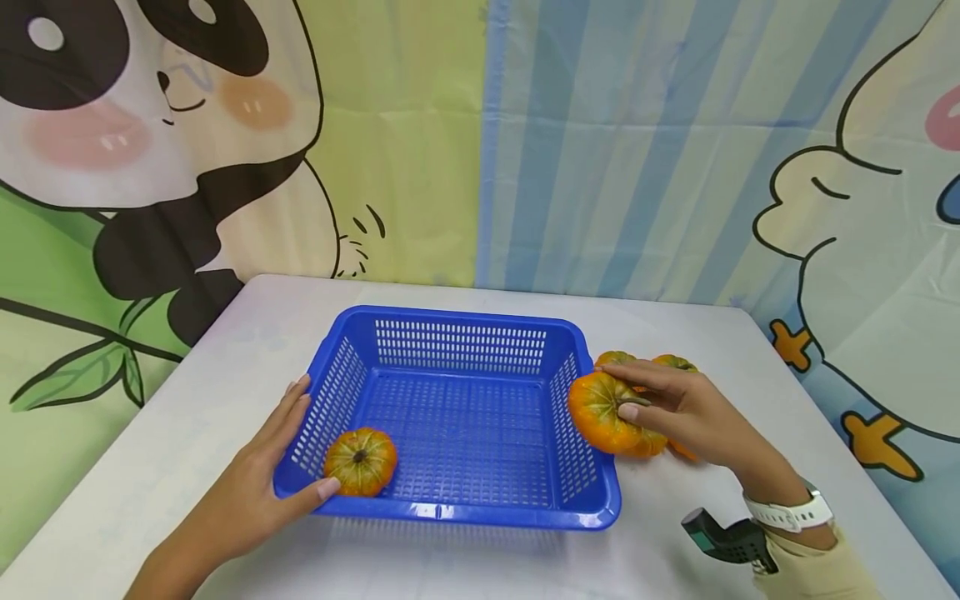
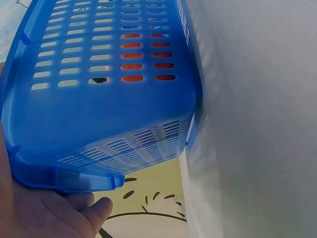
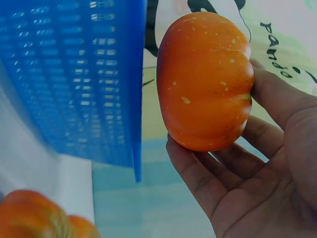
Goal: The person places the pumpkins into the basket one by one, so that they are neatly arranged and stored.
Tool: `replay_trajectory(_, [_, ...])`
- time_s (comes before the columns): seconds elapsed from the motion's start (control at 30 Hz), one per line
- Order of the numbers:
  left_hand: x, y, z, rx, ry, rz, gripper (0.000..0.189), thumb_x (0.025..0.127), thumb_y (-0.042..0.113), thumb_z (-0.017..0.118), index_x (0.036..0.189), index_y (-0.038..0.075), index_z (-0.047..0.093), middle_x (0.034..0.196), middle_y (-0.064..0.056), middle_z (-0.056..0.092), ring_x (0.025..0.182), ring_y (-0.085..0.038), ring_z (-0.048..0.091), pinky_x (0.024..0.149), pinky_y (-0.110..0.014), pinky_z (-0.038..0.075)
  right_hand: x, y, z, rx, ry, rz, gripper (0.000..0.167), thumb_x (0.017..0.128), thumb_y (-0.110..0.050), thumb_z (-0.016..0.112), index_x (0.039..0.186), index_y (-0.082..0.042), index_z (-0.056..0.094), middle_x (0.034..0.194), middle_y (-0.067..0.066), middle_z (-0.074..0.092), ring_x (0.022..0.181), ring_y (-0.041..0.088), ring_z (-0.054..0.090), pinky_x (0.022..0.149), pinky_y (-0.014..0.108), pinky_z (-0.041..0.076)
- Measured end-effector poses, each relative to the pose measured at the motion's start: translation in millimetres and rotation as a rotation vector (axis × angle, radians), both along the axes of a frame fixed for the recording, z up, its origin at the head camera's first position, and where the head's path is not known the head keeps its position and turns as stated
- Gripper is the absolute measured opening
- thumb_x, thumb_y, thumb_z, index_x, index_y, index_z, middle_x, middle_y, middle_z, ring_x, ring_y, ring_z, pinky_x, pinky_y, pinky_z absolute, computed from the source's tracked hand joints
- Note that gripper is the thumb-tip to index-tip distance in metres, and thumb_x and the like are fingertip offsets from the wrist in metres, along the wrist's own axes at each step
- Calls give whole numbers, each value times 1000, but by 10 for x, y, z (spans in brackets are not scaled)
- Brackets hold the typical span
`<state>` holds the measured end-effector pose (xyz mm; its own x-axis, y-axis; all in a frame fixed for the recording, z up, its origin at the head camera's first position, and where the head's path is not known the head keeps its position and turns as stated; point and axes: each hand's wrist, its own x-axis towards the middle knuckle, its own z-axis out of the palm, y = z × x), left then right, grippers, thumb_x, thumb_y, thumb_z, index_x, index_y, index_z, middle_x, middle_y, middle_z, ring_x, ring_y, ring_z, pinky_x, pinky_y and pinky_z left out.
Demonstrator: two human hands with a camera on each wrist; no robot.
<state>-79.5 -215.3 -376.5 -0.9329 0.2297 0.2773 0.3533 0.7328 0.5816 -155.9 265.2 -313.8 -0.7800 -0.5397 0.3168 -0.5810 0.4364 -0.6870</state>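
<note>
A small orange pumpkin (image 1: 597, 410) is pinched by its top and side in my right hand (image 1: 693, 408), held up beside the right rim of the blue basket (image 1: 442, 510). Its smooth, pale-flecked orange underside shows in the right wrist view, between thumb and fingers. Another small pumpkin (image 1: 361, 462), green-yellow on top, sits inside the basket at the front left corner. My left hand (image 1: 251, 492) rests against that same corner, fingers straight along the left rim and thumb over the front rim. In the left wrist view the palm lies beside the basket's rim (image 2: 84, 179).
Several more pumpkins (image 1: 675, 362) lie on the white table (image 1: 660, 517) to the basket's right, partly hidden behind my right hand. A white watch band (image 1: 789, 512) and a dark device (image 1: 723, 537) are on the right wrist. A cartoon-printed curtain (image 1: 600, 150) hangs behind the table.
</note>
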Motion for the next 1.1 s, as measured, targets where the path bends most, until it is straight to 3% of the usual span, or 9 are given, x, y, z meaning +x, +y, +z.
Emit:
replay_trajectory(0.23, [-6, 2, -17, 8, -8, 6, 97, 83, 37, 74, 156, 10, 17, 163, -2, 7, 147, -30, 8, 101, -70, 26, -67, -196, 87, -43, -51, 73, 43, 91, -1, 65, 134, -7, 59, 130, 8, 60, 115, 14, 59, 86, 27, 53])
replay_trajectory(0.53, [-15, -10, -13, -4, -3, 0, 97, 83, 37, 74, 156, 10, 16, 163, -1, 6, 147, -29, 9, 103, -69, 25, -126, -424, 186, 4, -105, 72, 42, 93, -12, 67, 134, -12, 60, 127, 1, 62, 108, 17, 63, 87, 29, 53])
replay_trajectory(0.77, [-13, -10, -4, -5, -3, 2, 98, 83, 38, 75, 156, 10, 16, 163, -2, 7, 147, -32, 10, 102, -70, 25, -210, -634, 283, -28, -130, 156, 44, 92, -10, 68, 134, -7, 59, 128, 4, 60, 107, 23, 63, 86, 31, 55])
replay_trajectory(1.1, [-12, -18, -11, -17, 8, 12, 97, 83, 37, 74, 156, 10, 17, 163, -2, 7, 147, -32, 11, 101, -71, 26, -304, -831, 333, 11, -130, 209, 44, 92, -17, 68, 135, -10, 59, 127, -1, 61, 106, 18, 62, 86, 31, 55])
